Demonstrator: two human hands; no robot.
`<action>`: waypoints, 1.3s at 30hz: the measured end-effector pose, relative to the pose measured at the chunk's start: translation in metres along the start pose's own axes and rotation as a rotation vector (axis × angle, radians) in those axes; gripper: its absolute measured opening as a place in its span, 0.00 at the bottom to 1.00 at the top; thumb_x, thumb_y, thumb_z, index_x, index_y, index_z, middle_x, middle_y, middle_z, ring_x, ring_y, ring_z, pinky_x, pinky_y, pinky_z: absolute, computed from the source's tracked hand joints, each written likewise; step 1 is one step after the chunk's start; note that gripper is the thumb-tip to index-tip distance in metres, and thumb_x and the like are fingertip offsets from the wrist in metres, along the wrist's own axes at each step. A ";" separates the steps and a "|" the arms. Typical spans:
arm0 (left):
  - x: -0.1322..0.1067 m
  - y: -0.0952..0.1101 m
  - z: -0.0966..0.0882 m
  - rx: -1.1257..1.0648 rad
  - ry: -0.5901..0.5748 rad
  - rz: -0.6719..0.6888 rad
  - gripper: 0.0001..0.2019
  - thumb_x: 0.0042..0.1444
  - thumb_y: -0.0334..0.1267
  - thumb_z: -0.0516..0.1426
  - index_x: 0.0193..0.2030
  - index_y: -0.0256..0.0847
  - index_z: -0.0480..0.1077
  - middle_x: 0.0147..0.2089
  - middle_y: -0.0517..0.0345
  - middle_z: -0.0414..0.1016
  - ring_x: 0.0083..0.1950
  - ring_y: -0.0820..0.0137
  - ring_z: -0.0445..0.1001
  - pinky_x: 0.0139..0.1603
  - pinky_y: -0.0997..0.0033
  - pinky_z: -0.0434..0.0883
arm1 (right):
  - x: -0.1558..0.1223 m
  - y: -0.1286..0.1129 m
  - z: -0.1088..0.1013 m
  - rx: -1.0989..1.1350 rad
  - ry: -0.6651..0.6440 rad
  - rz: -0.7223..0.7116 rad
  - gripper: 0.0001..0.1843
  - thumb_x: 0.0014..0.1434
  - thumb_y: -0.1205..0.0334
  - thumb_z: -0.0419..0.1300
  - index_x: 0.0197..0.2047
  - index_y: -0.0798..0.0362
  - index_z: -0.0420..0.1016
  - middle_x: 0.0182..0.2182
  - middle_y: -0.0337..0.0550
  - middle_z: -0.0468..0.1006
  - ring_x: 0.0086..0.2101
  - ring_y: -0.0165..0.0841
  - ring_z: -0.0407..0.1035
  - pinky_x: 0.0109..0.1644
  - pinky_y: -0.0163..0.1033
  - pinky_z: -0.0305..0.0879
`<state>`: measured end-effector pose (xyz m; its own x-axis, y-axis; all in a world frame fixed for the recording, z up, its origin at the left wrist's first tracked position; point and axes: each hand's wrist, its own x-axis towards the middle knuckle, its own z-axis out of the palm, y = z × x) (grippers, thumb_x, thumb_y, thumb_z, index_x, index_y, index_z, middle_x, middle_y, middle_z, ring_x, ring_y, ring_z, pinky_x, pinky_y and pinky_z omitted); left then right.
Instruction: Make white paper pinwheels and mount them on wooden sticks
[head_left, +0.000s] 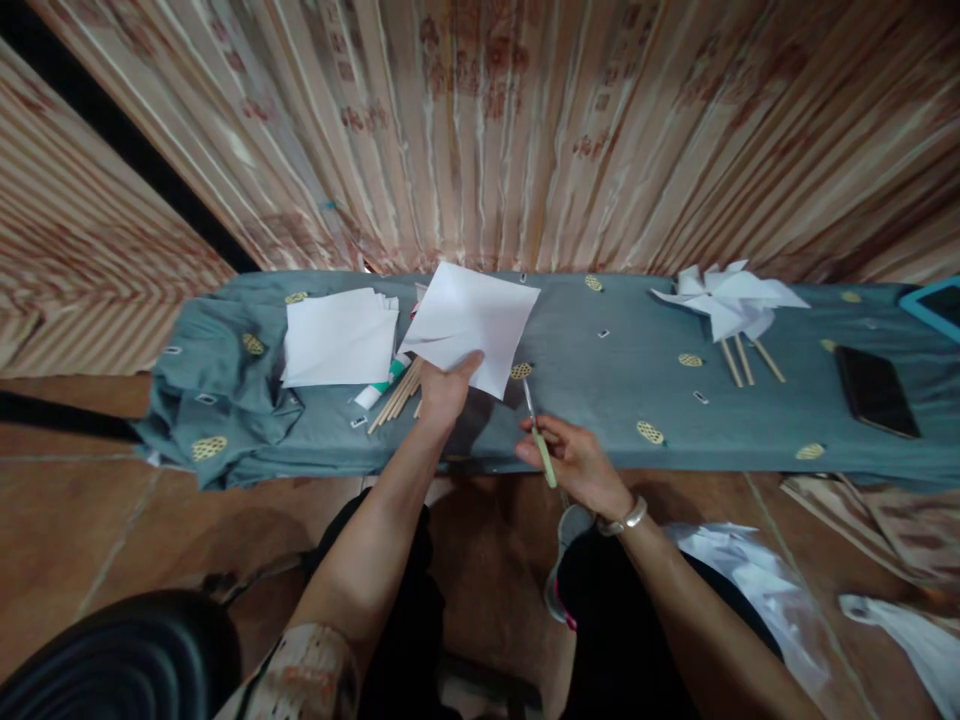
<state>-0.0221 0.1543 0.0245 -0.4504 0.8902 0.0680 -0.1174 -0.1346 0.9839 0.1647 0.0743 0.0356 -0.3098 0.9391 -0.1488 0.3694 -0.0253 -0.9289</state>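
Note:
My left hand point(448, 388) grips a square white paper sheet point(474, 318) by its near edge, thumb on top. A slit shows at the sheet's left corner. In my right hand point(571, 455) is a pair of scissors point(543, 445) with light green handles, its blades pointing up and away, apart from the paper. Left of the held sheet lies a stack of white paper squares point(339, 338). Thin wooden sticks point(396, 398) and a green and white tube point(381, 383) lie between the stack and my left hand.
Several white paper pinwheels point(729, 298) on sticks rest on the right of the cloth-covered bench point(615, 400). Beyond them are a black phone point(876, 392) and a blue-edged device point(937, 305). A curtain point(480, 130) hangs behind. On the floor are a black stool point(124, 660) and a plastic bag point(757, 575).

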 end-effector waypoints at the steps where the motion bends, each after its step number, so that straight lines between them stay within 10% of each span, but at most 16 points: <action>1: 0.002 0.000 -0.001 0.001 0.003 -0.002 0.26 0.38 0.35 0.68 0.48 0.39 0.73 0.48 0.49 0.79 0.51 0.59 0.75 0.54 0.61 0.70 | -0.003 0.000 0.001 -0.065 -0.026 -0.003 0.22 0.50 0.44 0.66 0.42 0.49 0.75 0.25 0.36 0.77 0.25 0.30 0.68 0.28 0.34 0.62; 6: -0.001 0.001 -0.001 -0.007 -0.021 0.000 0.27 0.39 0.35 0.68 0.50 0.41 0.72 0.49 0.50 0.78 0.51 0.60 0.76 0.54 0.62 0.70 | -0.006 -0.004 0.007 -0.190 -0.104 0.025 0.18 0.51 0.45 0.66 0.37 0.51 0.77 0.17 0.31 0.66 0.20 0.26 0.60 0.23 0.32 0.54; 15: -0.013 0.012 0.003 0.063 -0.080 -0.021 0.23 0.40 0.32 0.67 0.47 0.38 0.73 0.44 0.51 0.79 0.49 0.60 0.76 0.55 0.63 0.70 | 0.003 -0.006 0.012 0.263 -0.170 0.186 0.25 0.48 0.39 0.65 0.34 0.54 0.75 0.25 0.38 0.75 0.25 0.26 0.69 0.30 0.32 0.67; 27: -0.009 0.000 0.005 0.162 -0.093 0.030 0.11 0.42 0.31 0.65 0.36 0.39 0.74 0.40 0.52 0.81 0.48 0.61 0.77 0.51 0.63 0.74 | 0.006 -0.007 0.014 0.274 -0.190 0.187 0.24 0.46 0.40 0.67 0.32 0.54 0.75 0.26 0.38 0.75 0.25 0.26 0.69 0.29 0.30 0.67; 39: -0.012 -0.002 0.006 0.129 -0.094 0.038 0.21 0.41 0.32 0.66 0.46 0.38 0.73 0.42 0.51 0.80 0.45 0.60 0.78 0.51 0.61 0.73 | 0.006 -0.006 0.012 0.248 -0.177 0.181 0.24 0.45 0.40 0.67 0.31 0.54 0.74 0.25 0.36 0.73 0.25 0.26 0.69 0.29 0.32 0.68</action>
<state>-0.0111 0.1468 0.0227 -0.3668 0.9231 0.1151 0.0153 -0.1177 0.9929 0.1499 0.0761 0.0364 -0.4138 0.8385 -0.3546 0.2146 -0.2887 -0.9331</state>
